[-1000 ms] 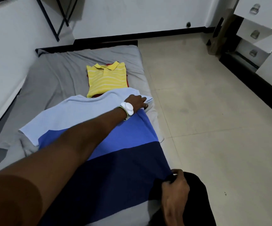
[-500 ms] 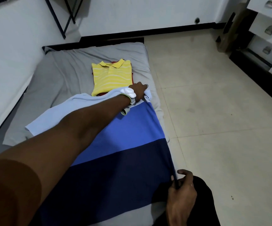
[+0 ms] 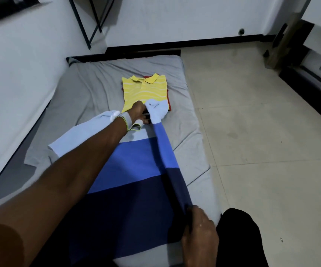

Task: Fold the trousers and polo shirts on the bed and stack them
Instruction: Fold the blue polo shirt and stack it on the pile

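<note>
Left hand: the left hand reaches far up the bed and is clenched round the pale-blue shoulder and sleeve of the shirt, holding them clear of the sheet.
Right hand: close in, the right hand grips the hem corner at the navy band.
Shirt: the colour-block cotton polo shirt, banded pale blue, mid blue, navy and grey, lies lengthwise on the grey-sheeted bed, nearer the floor side.
Change: a second ago that right edge lay flat along the mattress side, only pinched at both ends. Now it stands up as a taut ridge between the two hands and leans in toward the middle.
Meaning: the first lengthwise fold looks to be under way, with the right side coming over the body.
Stack: the folded yellow striped polo shirt sits on a red garment just beyond the left hand, and the raised sleeve overlaps it in view.
Left to do: the other pale-blue sleeve is spread out on the wall side, so that side likely needs its own fold.
</note>
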Demonstrator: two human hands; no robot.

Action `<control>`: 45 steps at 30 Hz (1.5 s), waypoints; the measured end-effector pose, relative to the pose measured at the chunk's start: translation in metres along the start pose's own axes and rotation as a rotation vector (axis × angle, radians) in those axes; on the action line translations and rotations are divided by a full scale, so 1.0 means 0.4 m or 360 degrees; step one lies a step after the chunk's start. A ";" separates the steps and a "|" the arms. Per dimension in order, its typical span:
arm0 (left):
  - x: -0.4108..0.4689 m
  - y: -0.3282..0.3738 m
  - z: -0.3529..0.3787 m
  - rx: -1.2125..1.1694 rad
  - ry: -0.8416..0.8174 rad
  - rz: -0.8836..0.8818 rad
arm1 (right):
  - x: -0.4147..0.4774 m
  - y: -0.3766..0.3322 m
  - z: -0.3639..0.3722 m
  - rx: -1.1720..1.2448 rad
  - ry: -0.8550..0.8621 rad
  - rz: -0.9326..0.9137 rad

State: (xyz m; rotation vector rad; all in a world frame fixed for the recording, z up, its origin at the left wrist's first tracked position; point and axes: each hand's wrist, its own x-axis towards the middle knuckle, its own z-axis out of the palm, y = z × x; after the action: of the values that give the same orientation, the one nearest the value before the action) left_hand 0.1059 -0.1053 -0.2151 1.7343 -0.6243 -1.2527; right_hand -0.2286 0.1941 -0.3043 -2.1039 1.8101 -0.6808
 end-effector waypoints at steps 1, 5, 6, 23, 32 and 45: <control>-0.026 -0.012 -0.023 -0.0157 0.0007 -0.0026 | -0.010 -0.018 0.009 -0.0083 -0.0068 -0.0112; -0.028 -0.094 -0.131 -0.0480 0.0095 -0.0122 | -0.035 -0.066 0.035 -0.0177 -0.0417 -0.0370; -0.023 -0.108 -0.158 -0.0530 0.0096 -0.0125 | -0.041 -0.076 0.033 -0.0178 -0.0483 -0.0402; -0.046 -0.285 -0.250 0.0007 0.0570 0.0491 | -0.092 -0.115 0.108 0.0410 -0.0907 -0.0388; -0.497 -0.550 -0.057 0.0396 0.0502 0.0601 | -0.045 0.049 0.017 0.0249 -0.0301 0.0167; -0.779 -0.747 0.064 0.0593 0.0307 0.0427 | -0.042 0.078 0.035 0.0902 -0.0521 0.0667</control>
State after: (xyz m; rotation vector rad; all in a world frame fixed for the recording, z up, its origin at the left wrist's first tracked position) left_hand -0.0595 0.2784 -0.3269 1.9652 -0.9845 -0.8073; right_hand -0.2497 0.2038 -0.3346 -1.3294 1.5643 -0.6005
